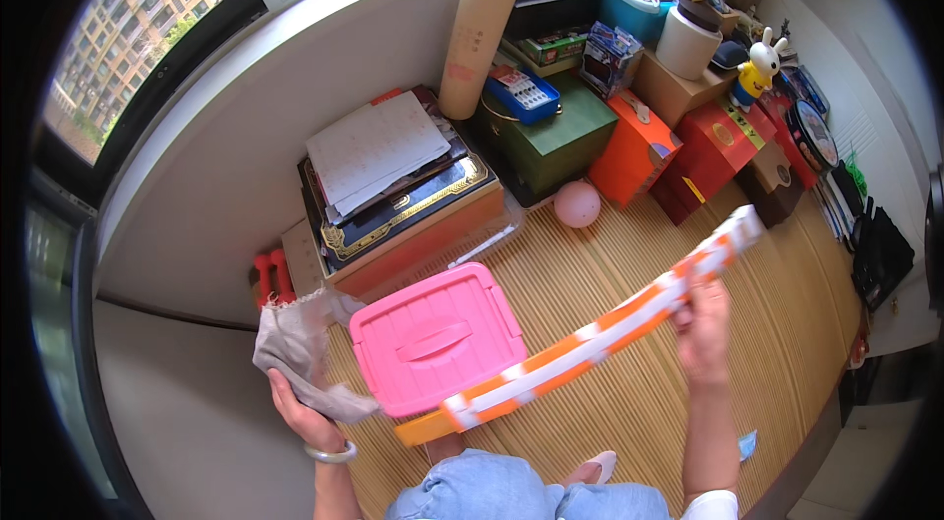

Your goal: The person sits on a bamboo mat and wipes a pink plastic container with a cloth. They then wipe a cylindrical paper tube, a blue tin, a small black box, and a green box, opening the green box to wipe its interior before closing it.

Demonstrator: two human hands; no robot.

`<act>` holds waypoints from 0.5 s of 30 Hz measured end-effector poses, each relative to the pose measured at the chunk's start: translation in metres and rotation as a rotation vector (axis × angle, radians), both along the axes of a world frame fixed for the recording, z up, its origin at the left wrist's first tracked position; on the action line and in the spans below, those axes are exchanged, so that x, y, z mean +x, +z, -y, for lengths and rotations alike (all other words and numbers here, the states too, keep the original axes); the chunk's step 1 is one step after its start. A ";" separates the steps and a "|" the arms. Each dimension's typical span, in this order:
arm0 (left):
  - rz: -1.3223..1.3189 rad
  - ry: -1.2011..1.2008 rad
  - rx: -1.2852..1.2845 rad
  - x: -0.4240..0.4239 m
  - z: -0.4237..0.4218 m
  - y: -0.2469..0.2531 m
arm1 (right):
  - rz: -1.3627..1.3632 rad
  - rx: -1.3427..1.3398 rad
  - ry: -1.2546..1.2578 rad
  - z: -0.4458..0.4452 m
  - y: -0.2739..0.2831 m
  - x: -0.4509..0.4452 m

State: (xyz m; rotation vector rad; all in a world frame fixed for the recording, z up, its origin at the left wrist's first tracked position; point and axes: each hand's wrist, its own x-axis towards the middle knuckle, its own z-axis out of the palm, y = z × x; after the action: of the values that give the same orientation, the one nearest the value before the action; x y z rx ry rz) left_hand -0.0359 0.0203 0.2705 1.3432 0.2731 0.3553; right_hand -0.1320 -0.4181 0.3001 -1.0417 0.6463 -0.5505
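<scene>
My left hand (306, 409) holds a crumpled grey cloth (291, 343) with a frayed edge, at the left of a pink plastic storage box (435, 339). The box has its lid on, with a moulded handle across the middle. In my right hand (700, 328) is a long, flat orange-and-white strip (568, 358), gripped near its far right end and blurred. Its plain orange end (424, 428) reaches left, over the near edge of the box. What the strip is made of cannot be told.
A stack of boxes topped with papers (376, 151) stands beyond the pink box. Nearby are a pink ball (577, 204), a cardboard tube (479, 41), a green box (546, 137), red gift boxes (712, 151) and red dumbbells (273, 277). A bamboo mat (737, 343) covers the floor.
</scene>
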 end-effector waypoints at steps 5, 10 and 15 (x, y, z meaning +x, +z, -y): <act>0.112 0.071 0.130 0.003 0.000 0.004 | -0.092 0.204 0.144 -0.096 -0.077 0.038; 0.127 0.010 0.332 -0.006 0.007 0.011 | -0.181 0.188 0.234 -0.140 -0.088 0.052; 0.086 -0.186 0.351 -0.014 0.032 0.012 | -0.221 0.324 0.390 -0.140 -0.092 0.049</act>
State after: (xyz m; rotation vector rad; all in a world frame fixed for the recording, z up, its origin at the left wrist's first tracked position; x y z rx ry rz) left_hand -0.0500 -0.0120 0.2822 1.6790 0.0114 0.3122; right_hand -0.0831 -0.2786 0.2085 -0.8955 0.6780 0.0126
